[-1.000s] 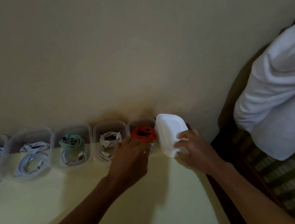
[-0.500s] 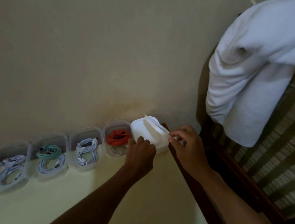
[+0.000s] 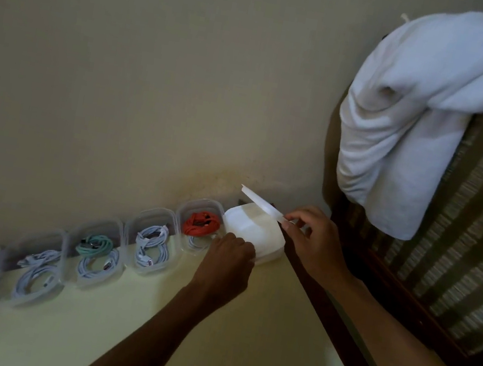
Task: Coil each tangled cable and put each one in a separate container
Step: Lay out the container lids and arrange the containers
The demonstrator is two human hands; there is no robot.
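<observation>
Right hand point(image 3: 309, 237) pinching white lid point(image 3: 262, 203), peeling it off stack point(image 3: 252, 235); left hand point(image 3: 229, 256) fingers curled, steadying stack. Next: capping orange-cable container point(image 3: 199, 223).

Both bare forearms reached forward from the lower edge of the view. The left hand point(image 3: 227, 260) was knuckles-up, its fingers curled under and hidden. The right hand point(image 3: 310, 239), further forward and to the right, had its fingers point(image 3: 293, 218) bent into a pinch.
</observation>
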